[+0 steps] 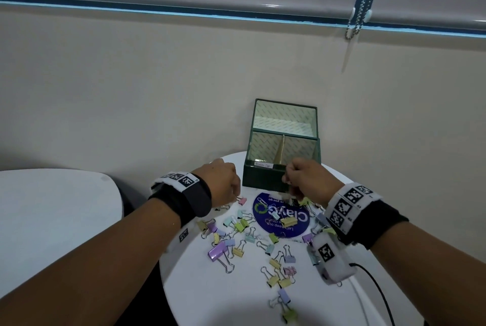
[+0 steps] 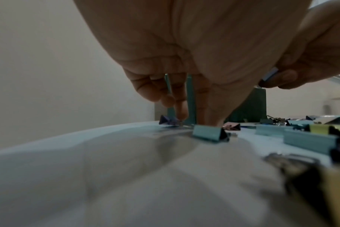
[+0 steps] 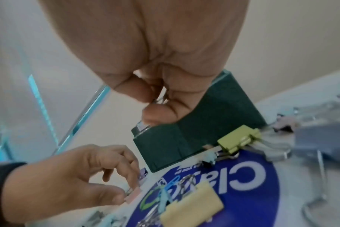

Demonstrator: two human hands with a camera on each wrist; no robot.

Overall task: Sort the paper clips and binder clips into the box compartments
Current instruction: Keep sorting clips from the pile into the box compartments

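Observation:
The dark green box (image 1: 263,181) stands open at the far side of the round white table (image 1: 210,296), its lid upright and a divider splitting it into two compartments. Many pastel binder clips (image 1: 238,250) lie scattered in front of it. My left hand (image 1: 235,195) reaches down left of the box and pinches a pink binder clip (image 3: 133,193) that rests on the table. Just above the box's front wall (image 3: 204,130), my right hand (image 3: 155,107) is curled round a small light-blue binder clip (image 2: 270,76) and grips its wire handles.
A round blue sticker (image 1: 292,223) in front of the box carries paper clips (image 3: 172,183) and a yellow binder clip (image 3: 192,204). A second white table (image 1: 52,207) stands to the left. A black cable (image 1: 378,291) runs over the table's right edge. The wall rises right behind the box.

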